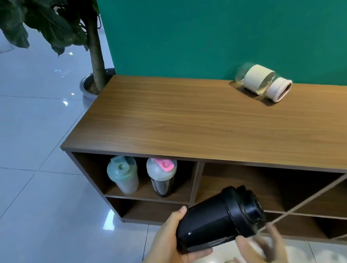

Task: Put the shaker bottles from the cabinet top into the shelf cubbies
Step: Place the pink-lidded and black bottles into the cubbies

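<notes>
The left hand (167, 243) wraps the base of a matte black plastic shaker bottle (216, 220), thumb on top and fingers beneath. The bottle lies tilted on its side in the air before the wooden cubby cabinet (188, 117), its screw lid pointing right. The right hand (260, 249), fingers spread and blurred, sits just below the lid. In the upper left cubby stand a pale green shaker (123, 175) and a dark shaker with a pink flip cap (162, 176). A clear bottle with a cream sleeve (262, 82) lies on the cabinet top.
</notes>
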